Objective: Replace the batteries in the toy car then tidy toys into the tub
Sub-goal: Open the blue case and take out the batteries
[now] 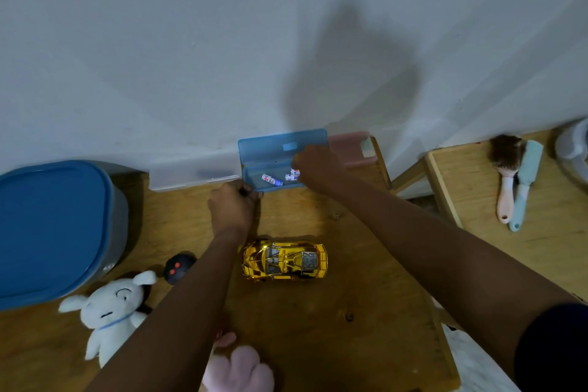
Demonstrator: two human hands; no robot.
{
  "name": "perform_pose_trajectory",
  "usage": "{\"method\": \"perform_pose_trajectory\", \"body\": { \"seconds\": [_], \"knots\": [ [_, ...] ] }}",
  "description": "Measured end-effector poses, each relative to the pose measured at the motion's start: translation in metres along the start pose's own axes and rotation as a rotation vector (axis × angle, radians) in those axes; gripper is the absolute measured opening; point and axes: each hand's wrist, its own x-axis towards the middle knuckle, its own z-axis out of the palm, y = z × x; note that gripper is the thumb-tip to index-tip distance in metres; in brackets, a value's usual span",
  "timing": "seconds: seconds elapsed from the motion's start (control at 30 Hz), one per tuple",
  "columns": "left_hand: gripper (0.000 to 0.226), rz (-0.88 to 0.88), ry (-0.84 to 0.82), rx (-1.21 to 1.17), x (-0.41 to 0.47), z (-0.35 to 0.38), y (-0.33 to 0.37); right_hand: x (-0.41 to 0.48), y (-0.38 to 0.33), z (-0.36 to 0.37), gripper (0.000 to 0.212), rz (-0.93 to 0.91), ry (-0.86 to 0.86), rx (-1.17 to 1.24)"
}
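The gold toy car (pixel 284 260) lies on the wooden table (pixel 318 328), in front of me between my forearms. Behind it, against the wall, a blue plastic box (pixel 270 153) stands with its lid up and a few white batteries (pixel 272 180) inside. My left hand (pixel 233 207) grips the box's front left corner. My right hand (pixel 315 165) reaches into the box from the right, fingertips closed on a battery at its right end. The grey tub with a blue lid (pixel 47 229) sits at the far left.
A white plush (pixel 111 309), a black toy with red eyes (pixel 177 267) and a pink plush (pixel 241 369) lie at the near left. A clear box (pixel 191 173) and a pink box (pixel 350 149) flank the blue one. Two brushes (pixel 512 178) lie on a second table to the right.
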Motion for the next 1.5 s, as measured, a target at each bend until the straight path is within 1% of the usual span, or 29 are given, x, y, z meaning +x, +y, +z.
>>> {"method": "perform_pose_trajectory", "body": {
  "seconds": [0.17,0.23,0.27,0.3,0.33,0.37,0.43,0.5,0.57,0.67,0.73,0.83,0.9,0.97,1.03,1.07,1.13,1.2,1.27,1.3,1.33,1.37,1.43,1.5],
  "knots": [
    [0.011,-0.013,0.005,-0.001,0.002,0.0,-0.001,0.003,-0.003,0.006,0.005,0.117,0.027,0.204],
    [0.012,-0.005,0.003,-0.009,0.001,0.0,-0.002,0.002,-0.005,0.009,0.037,0.147,0.038,0.316],
    [0.012,-0.001,0.004,-0.01,0.001,0.0,-0.003,0.001,-0.006,0.009,0.048,0.15,0.042,0.381],
    [0.012,0.002,0.006,-0.013,0.0,0.0,-0.004,0.0,-0.006,0.008,0.053,0.155,0.04,0.418],
    [0.013,0.003,0.005,-0.014,0.001,0.0,-0.003,0.0,-0.006,0.007,0.054,0.173,0.037,0.441],
    [0.013,0.003,0.006,-0.011,0.001,0.0,-0.003,0.0,-0.006,0.005,0.051,0.193,0.039,0.457],
    [0.015,0.011,0.011,-0.002,0.001,0.001,-0.003,0.001,-0.012,0.001,0.038,0.227,0.072,0.502],
    [0.015,0.039,0.02,0.014,0.001,0.001,-0.003,0.0,-0.026,-0.003,0.031,0.209,0.129,0.537],
    [0.015,0.055,0.021,0.016,0.0,0.002,-0.005,0.0,-0.041,-0.004,0.025,0.149,0.141,0.473],
    [0.013,0.062,0.025,0.016,0.001,0.002,-0.007,-0.002,-0.057,-0.005,0.015,0.1,0.123,0.216],
    [0.012,0.062,0.035,0.013,0.002,0.001,-0.006,-0.002,-0.062,-0.004,0.013,0.077,0.094,0.087],
    [0.012,0.056,0.031,0.007,0.001,0.001,-0.005,0.0,-0.063,-0.005,0.013,0.097,0.065,0.101],
    [0.012,0.049,0.026,0.001,0.001,0.001,-0.005,0.004,-0.059,-0.007,0.013,0.071,0.064,0.092],
    [0.012,0.047,0.028,-0.001,0.0,0.001,-0.004,0.009,-0.053,-0.005,0.01,0.062,0.07,0.153],
    [0.013,0.051,0.03,0.003,0.0,0.001,-0.004,0.014,-0.043,0.001,0.006,0.071,0.054,0.263],
    [0.013,0.051,0.029,0.006,0.0,0.001,-0.003,0.014,-0.037,0.003,0.009,0.083,0.034,0.36],
    [0.013,0.035,0.023,0.019,-0.001,0.0,-0.002,0.01,-0.024,0.002,0.023,0.117,0.025,0.625],
    [0.013,0.024,0.023,0.018,0.0,0.0,-0.001,-0.002,-0.015,0.001,0.035,0.158,0.107,0.869],
    [0.013,0.024,0.031,0.018,-0.001,0.0,0.001,-0.019,-0.009,0.003,0.037,0.219,0.197,1.042],
    [0.013,0.026,0.038,0.027,-0.001,0.0,0.002,-0.027,-0.006,0.005,0.036,0.251,0.206,1.078],
    [0.013,0.025,0.042,0.035,0.0,0.001,0.004,-0.035,-0.002,0.006,0.031,0.273,0.176,1.071],
    [0.014,0.021,0.043,0.038,0.001,0.001,0.005,-0.042,0.003,0.008,0.025,0.281,0.117,1.038],
    [0.015,0.019,0.041,0.042,0.002,0.002,0.009,-0.055,0.01,0.012,0.021,0.268,0.008,0.929],
    [0.019,0.019,0.035,0.042,0.001,0.002,0.011,-0.064,0.014,0.016,0.018,0.278,-0.033,0.838]
  ]
}}
